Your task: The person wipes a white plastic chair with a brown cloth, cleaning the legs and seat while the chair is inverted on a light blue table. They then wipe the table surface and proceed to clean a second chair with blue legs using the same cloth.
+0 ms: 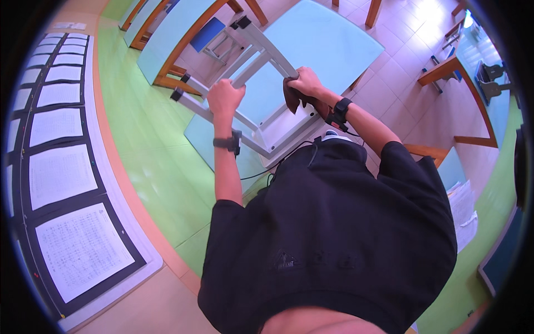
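Note:
A stool with a grey metal frame [272,49] is upturned in front of me, its black-capped feet pointing up and away. My left hand [225,97] is closed around a bar of that frame. In my right hand [307,82] is a dark brown cloth [292,98], pressed against one of the stool's legs; part of the cloth hangs below the fingers. The pale underside of the seat [288,135] faces up near my body. Behind the stool spreads a light blue tabletop [323,39]. Both wrists carry black strapped devices.
More blue-topped wooden tables [175,37] stand at the upper left, near a blue-seated stool [207,34]. Another table [479,71] is at the right. A green wall [167,167] with framed written sheets [85,250] runs along my left. Papers [462,213] lie at my right. A cable crosses near my waist.

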Demonstrator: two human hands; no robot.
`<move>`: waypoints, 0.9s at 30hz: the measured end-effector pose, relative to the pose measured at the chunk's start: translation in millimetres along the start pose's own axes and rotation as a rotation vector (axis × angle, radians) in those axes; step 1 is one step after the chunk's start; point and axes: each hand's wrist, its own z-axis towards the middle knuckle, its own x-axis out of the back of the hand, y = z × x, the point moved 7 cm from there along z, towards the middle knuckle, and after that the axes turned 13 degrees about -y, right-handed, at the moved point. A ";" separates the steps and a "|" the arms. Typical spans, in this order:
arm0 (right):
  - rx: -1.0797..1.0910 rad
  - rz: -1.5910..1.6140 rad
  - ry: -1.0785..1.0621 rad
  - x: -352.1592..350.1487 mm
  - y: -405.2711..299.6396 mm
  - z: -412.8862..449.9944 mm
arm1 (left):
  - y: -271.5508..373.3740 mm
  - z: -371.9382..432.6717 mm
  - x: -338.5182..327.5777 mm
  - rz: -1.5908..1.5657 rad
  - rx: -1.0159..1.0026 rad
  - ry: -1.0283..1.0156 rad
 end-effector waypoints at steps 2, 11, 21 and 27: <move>-0.037 0.002 0.018 0.5 -4.5 7.9 | -4.6 18.7 2.8 0.007 -0.015 0.001; -0.078 -0.294 0.059 7.3 -14.9 0.5 | -29.4 125.9 -4.3 0.038 -0.087 -0.128; -0.149 0.210 0.702 61.6 62.1 -111.4 | -91.7 211.4 -66.9 -0.157 -0.124 -0.256; -0.518 0.497 0.814 -5.9 208.8 -224.9 | -117.5 245.4 -87.4 -0.145 -0.105 -0.298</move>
